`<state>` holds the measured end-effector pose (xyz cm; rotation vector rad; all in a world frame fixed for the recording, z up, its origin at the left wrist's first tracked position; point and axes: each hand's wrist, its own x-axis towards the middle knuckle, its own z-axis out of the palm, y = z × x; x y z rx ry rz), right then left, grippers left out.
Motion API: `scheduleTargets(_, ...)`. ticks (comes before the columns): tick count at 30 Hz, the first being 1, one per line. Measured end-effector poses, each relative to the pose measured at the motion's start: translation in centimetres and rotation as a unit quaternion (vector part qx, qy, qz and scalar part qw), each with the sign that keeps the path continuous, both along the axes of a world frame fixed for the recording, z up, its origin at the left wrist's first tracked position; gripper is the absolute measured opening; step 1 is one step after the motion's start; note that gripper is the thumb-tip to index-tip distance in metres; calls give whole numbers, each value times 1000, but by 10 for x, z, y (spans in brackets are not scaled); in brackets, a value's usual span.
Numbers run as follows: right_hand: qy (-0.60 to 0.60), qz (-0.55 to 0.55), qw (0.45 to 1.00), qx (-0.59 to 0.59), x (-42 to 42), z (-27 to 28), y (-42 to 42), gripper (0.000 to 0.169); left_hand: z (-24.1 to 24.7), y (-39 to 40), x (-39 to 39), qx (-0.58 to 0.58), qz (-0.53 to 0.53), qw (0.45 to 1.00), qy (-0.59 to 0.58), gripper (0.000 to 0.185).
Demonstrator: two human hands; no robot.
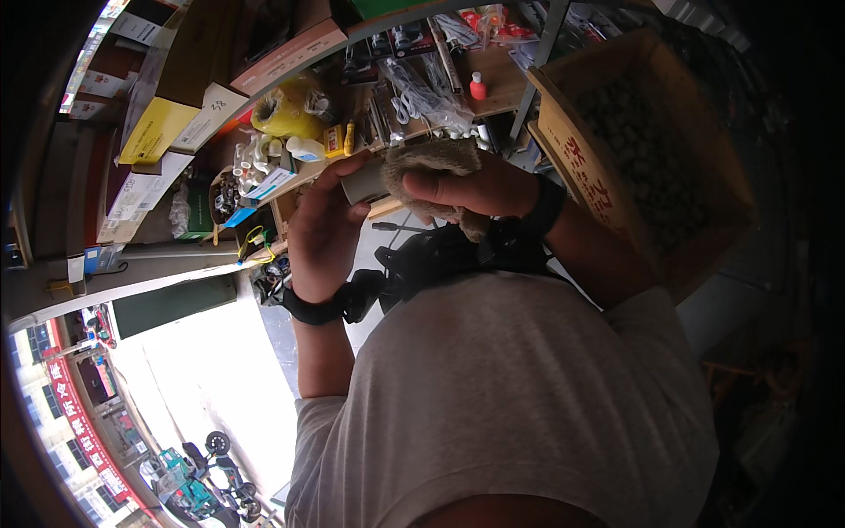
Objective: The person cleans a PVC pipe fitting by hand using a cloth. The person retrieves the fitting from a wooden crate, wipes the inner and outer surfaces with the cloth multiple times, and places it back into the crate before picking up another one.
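Observation:
My left hand (327, 228) grips the near end of a short grey cylindrical piece (364, 181), perhaps a pipe fitting, between thumb and fingers. In my right hand (492, 188) is a brown fuzzy cloth (429, 162), bunched up and pressed over the other end of that piece. The cloth hides where the grey piece ends, and its tail hangs below my right palm. Both hands are raised in front of my chest, close together, with dark bands around the wrists.
A wooden shelf (500, 79) ahead carries bagged cables (429, 89), a red bottle (477, 86), white pipe fittings (254, 155) and a yellow roll (284, 109). To the right stands a wooden box (719, 198) of small pieces. Cardboard boxes (158, 132) fill the left shelving.

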<state>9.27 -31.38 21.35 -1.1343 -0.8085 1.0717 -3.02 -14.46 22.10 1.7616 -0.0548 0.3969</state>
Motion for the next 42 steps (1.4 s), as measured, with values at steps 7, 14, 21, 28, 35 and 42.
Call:
scheduleTargets(7,223,117,968,18,13,-9,0,31,-2,16,11,342,8,931,-127,45)
scheduleTargets(14,-468,-177,857,122,-5,-9,8,41,-1,20,4,1,-6,1000,-22,62)
scheduleTargets(21,-251,-79,960,95,-6,-11,11,35,-6,14,3,-69,-48,995,-60,53)
scheduleTargets(28,30,-43,998,21,11,1,-1,27,1,27,-9,-183,-50,977,-99,49)
scheduleTargets(35,-177,-123,973,87,5,-6,5,19,-1,19,-5,34,51,998,25,47)
scheduleTargets(42,-347,-133,921,119,-7,-20,20,29,-1,9,3,246,77,966,3,50)
